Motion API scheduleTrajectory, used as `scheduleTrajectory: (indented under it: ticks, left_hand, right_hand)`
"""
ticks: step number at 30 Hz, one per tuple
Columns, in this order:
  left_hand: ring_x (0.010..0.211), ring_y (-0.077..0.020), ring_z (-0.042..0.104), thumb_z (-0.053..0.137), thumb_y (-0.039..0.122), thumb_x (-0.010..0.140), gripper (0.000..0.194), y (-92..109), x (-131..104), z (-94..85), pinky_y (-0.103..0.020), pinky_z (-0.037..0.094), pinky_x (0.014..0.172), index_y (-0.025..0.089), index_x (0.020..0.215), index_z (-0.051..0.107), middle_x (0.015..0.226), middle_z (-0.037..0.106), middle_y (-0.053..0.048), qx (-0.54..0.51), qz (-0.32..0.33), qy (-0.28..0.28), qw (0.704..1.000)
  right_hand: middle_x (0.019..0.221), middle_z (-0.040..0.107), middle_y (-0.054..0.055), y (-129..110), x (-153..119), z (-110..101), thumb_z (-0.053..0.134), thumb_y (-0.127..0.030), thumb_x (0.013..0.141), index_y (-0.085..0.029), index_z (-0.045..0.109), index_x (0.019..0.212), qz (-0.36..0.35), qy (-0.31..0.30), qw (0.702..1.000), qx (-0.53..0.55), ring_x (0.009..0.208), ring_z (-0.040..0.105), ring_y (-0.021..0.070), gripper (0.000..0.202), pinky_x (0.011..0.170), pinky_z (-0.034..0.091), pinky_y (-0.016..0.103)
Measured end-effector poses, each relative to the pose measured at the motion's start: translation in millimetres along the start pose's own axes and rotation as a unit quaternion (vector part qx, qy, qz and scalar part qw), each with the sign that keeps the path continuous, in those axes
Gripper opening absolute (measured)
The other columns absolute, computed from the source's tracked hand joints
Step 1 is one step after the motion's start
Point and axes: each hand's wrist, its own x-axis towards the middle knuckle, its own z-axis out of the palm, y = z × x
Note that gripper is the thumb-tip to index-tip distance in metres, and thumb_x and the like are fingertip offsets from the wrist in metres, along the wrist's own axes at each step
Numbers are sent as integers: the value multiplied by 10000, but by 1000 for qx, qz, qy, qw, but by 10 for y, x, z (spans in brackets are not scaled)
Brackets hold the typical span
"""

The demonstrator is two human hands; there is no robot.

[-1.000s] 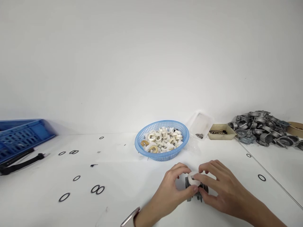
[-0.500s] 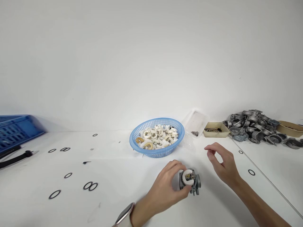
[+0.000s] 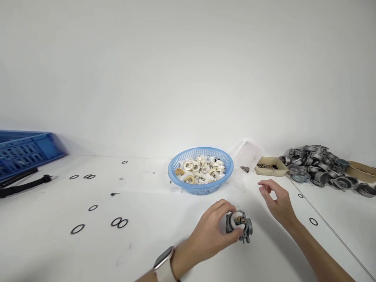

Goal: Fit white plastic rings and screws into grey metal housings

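The head view showed the left hand [image 3: 212,227] with fingers clamped on the carburetor [image 3: 239,226] on the counter [image 3: 164,243], white float already seated, while the right hand [image 3: 277,203] hovered apart, fingers loosely spread and empty, nearer the basket [image 3: 201,169].

Blue crate [image 3: 26,150] cut off by left edge. Left hand [image 3: 213,231] covers near side of metal part [image 3: 242,227]. Small tray [image 3: 268,166] contents too small to tell.

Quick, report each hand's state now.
Left hand: closed around the small grey metal carburettor body with a white insert.
Right hand: open, holding nothing, raised above the white table.
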Motion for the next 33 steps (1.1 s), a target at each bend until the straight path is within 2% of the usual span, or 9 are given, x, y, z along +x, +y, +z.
scheduleTrajectory:
  ticks: [4,8,12,16,20,24,28,33]
  left_hand:
    - [880,-215,618,722,263,785,199,-1,-6,7,-325,474,810,247,954,618,961,645,-3,16,4,4,1000]
    - [877,-217,635,724,260,786,221,-19,-11,19,-331,476,823,244,976,613,978,683,-2,48,26,9,998]
    - [874,-220,648,769,254,771,252,-18,-14,20,-334,477,833,239,971,617,986,700,3,76,33,2,997]
    - [871,-225,644,814,265,751,285,-3,-17,13,-335,476,827,235,967,630,983,695,1,87,23,-4,996]
    - [902,-235,646,839,294,751,308,-8,-22,18,-346,470,860,228,977,640,996,690,-10,87,25,-5,996]
    - [894,-235,647,852,370,754,337,-35,-31,39,-346,471,860,229,976,641,1006,687,-12,92,27,-5,995]
    - [900,-236,651,846,421,771,362,-57,-37,55,-347,472,875,234,1000,636,1018,684,-12,99,35,-4,995]
    - [911,-235,656,838,437,780,360,-51,-39,54,-343,476,887,233,995,633,1014,679,-7,102,41,-7,994]
  right_hand:
    - [874,652,50,159,130,13,471,-414,963,-220,658,1059,25,-41,997,-64,666,571,180,286,509,476,272]
    - [951,685,51,386,547,27,515,-349,936,-212,683,1105,34,-125,979,-159,748,631,196,275,684,525,329]
    - [1003,705,61,514,1064,139,600,-249,957,-177,711,1027,26,-238,936,-258,937,668,224,150,815,542,369]
    - [1168,684,72,524,1369,377,646,-339,998,-167,681,1104,4,-312,887,-340,1052,659,226,205,923,552,443]
    - [1268,651,91,512,1468,627,646,-353,999,-175,658,1203,-23,-338,852,-398,1124,639,252,271,972,534,483]
    - [1291,638,99,518,1515,769,652,-354,995,-171,645,1235,-30,-345,832,-433,1138,633,261,302,976,532,491]
    - [1286,642,99,546,1564,790,655,-348,995,-169,643,1240,-22,-351,827,-438,1127,641,259,304,964,543,487]
    - [1259,653,93,609,1619,695,644,-354,1002,-172,646,1229,9,-342,842,-416,1084,656,243,292,935,558,465]
